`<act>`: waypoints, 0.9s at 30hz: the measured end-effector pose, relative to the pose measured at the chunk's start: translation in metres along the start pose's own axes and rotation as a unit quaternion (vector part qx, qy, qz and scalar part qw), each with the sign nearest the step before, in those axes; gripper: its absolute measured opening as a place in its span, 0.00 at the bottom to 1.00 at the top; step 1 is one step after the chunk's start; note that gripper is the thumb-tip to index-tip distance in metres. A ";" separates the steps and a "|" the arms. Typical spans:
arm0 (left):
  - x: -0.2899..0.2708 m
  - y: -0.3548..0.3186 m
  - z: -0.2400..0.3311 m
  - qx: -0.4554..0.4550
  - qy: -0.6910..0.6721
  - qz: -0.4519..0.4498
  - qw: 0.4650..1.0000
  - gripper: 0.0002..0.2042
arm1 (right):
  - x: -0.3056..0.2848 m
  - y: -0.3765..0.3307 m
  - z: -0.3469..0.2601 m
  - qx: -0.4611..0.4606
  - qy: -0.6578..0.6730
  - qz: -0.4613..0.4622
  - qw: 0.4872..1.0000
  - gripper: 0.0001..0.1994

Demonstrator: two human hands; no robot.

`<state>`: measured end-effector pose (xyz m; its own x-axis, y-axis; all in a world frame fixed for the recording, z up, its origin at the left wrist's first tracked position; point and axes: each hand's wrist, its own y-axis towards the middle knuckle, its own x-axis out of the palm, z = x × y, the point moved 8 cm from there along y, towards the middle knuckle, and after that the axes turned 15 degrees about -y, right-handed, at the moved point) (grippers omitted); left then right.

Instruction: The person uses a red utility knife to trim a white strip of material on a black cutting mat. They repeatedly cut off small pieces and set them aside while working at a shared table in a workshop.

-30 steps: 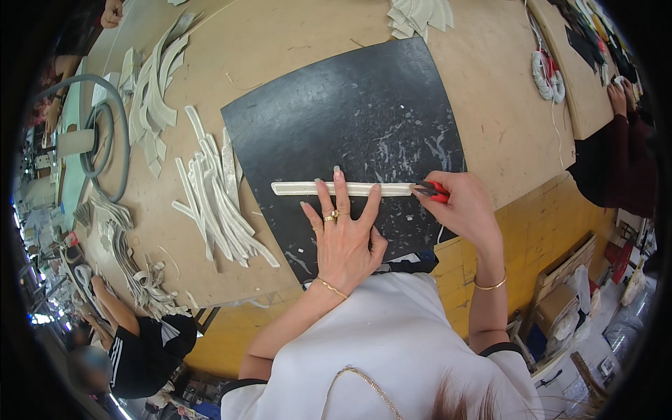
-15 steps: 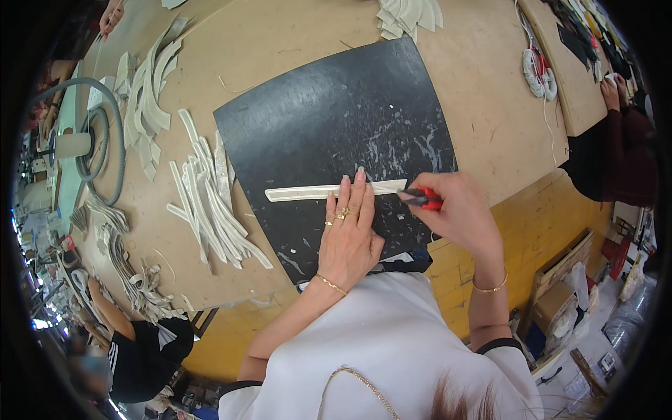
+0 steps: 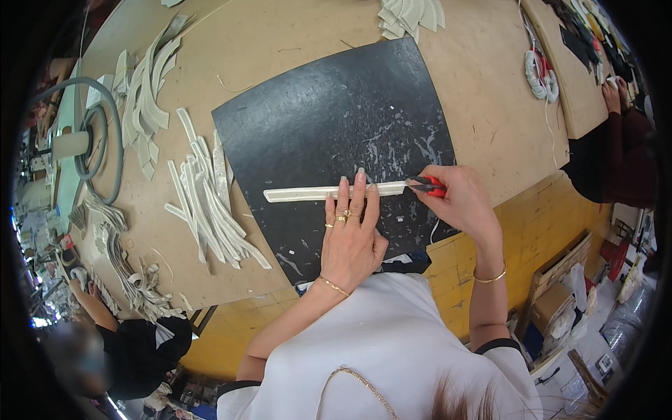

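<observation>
A narrow white strip (image 3: 301,194) with a raised edge lies crosswise on the black cutting mat (image 3: 315,119). My left hand (image 3: 352,234) rests flat on it right of its middle, fingers stretched out and slightly apart, pressing it to the mat. My right hand (image 3: 465,203) is closed around a pair of red-and-black snips (image 3: 432,185). Their dark tips are close to the strip's right end; whether they touch it I cannot tell. Just below that end is a tiny white scrap (image 3: 400,219). A thin white thread (image 3: 434,231) hangs beneath my right hand.
Left of the mat is a loose pile of similar white strips (image 3: 203,203). Curved pale pieces (image 3: 150,91) lie farther back, with another stack (image 3: 413,15) at the far edge. A grey hose (image 3: 119,140) curls at the left. Red-handled scissors (image 3: 540,73) with white wrapping lie at right.
The snips have shifted slightly up and right from the strip's end. A tiny scrap now shows below it, and a thread under my right hand. A person at lower left has moved.
</observation>
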<state>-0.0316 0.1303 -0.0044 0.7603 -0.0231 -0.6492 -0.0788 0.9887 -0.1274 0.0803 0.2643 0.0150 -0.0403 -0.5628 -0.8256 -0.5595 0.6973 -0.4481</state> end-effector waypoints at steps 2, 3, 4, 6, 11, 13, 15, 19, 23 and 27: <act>0.000 0.001 0.000 -0.001 0.004 0.001 1.000 0.37 | 0.000 0.000 0.000 -0.003 -0.006 0.004 1.000 0.09; 0.000 0.001 0.000 -0.002 -0.002 0.002 1.000 0.37 | 0.000 0.000 0.000 -0.005 -0.010 0.006 1.000 0.09; 0.001 0.002 0.001 -0.001 0.009 0.001 1.000 0.37 | 0.001 0.000 0.000 -0.003 -0.012 0.004 1.000 0.09; 0.003 0.003 0.005 -0.002 0.016 0.001 1.000 0.37 | 0.001 0.000 0.001 0.000 -0.016 0.000 1.000 0.09; 0.008 0.005 0.013 -0.026 0.065 -0.003 0.998 0.36 | -0.001 -0.001 -0.004 0.001 -0.020 0.016 1.000 0.09; 0.010 0.006 0.016 -0.033 0.086 -0.002 0.996 0.35 | -0.003 -0.003 -0.006 -0.001 -0.024 0.031 0.999 0.09; 0.011 0.006 0.017 -0.041 0.105 -0.003 0.994 0.35 | -0.006 -0.005 -0.010 -0.010 -0.031 0.059 0.998 0.09; 0.008 0.009 0.015 -0.035 0.084 0.003 0.996 0.35 | -0.006 -0.007 -0.008 0.001 -0.055 0.061 0.997 0.10; 0.000 0.012 0.008 -0.031 0.049 -0.003 0.998 0.35 | -0.022 -0.007 0.016 0.027 -0.044 0.039 0.998 0.13; -0.012 0.016 -0.002 -0.019 0.033 0.009 0.999 0.34 | -0.048 -0.010 0.047 0.081 -0.043 0.078 0.993 0.14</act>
<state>-0.0433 0.1458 0.0003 0.7138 -0.0163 -0.7001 -0.1179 0.9827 -0.1431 0.1265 0.3046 0.0430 -0.0410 -0.4072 -0.9124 -0.4115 0.8390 -0.3560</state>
